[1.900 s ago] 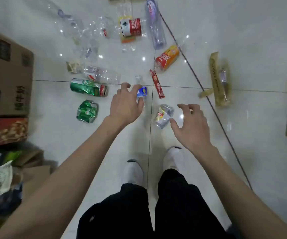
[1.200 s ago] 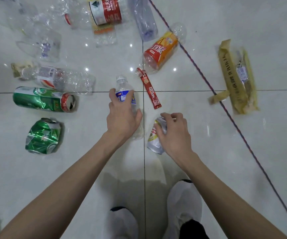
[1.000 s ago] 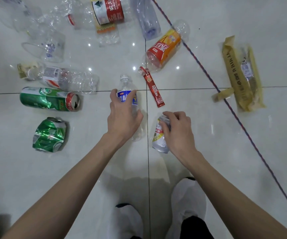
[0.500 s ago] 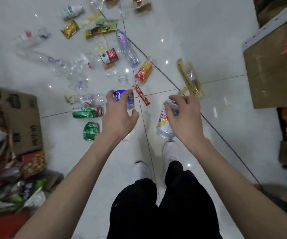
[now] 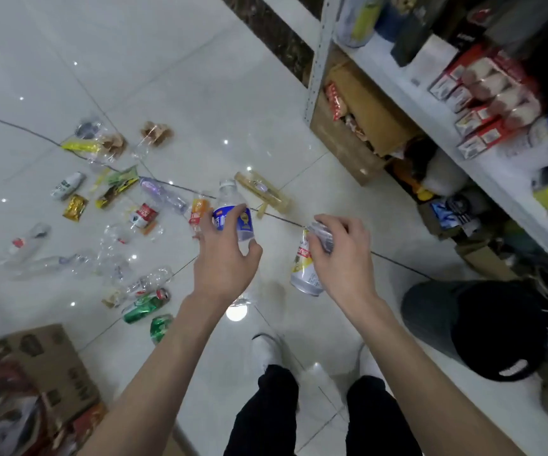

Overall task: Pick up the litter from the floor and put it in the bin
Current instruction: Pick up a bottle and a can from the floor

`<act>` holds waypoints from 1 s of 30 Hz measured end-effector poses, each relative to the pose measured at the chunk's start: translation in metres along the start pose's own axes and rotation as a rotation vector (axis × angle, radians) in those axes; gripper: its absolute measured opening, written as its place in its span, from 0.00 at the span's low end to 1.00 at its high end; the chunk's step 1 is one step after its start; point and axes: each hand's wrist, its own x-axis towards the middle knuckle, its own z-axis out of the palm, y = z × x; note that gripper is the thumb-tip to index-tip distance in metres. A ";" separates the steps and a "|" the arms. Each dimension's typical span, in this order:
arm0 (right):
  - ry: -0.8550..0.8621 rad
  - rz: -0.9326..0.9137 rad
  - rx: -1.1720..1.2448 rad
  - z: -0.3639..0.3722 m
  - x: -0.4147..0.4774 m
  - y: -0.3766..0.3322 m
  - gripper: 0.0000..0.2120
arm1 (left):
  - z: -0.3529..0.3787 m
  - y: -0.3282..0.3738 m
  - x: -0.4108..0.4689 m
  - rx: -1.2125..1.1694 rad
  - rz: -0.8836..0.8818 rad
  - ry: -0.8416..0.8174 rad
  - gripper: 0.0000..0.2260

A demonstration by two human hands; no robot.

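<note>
left hand (image 5: pixel 223 268) fingers wrapped round bottle (image 5: pixel 233 212), cap pointing away; right hand (image 5: pixel 341 258) fingers curled over top of can (image 5: pixel 305 271), long axis hanging down. Both are off the floor. bin (image 5: pixel 427 311) sits low right, nearer the right hand. vs 0.5 s ago: view swung right, bin now in frame

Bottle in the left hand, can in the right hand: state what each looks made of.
The bottle looks like thin clear plastic with a glossy finish: its neck is see-through, and it has a blue printed label and a pale cap. The can is probably thin metal, likely aluminium, judging by its silvery sheen and red and yellow print. The left hand grips the bottle, and the right hand grips the can.
</note>
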 end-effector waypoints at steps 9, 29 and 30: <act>0.219 0.388 0.039 -0.127 -0.036 0.182 0.15 | 0.149 0.133 -0.042 0.095 0.275 -0.214 0.27; 0.315 0.539 -0.175 -0.145 -0.120 0.616 0.16 | 0.595 0.227 -0.187 0.151 0.498 -0.544 0.37; 0.310 0.522 -0.194 -0.138 -0.118 0.625 0.16 | 0.609 0.223 -0.186 0.146 0.484 -0.556 0.38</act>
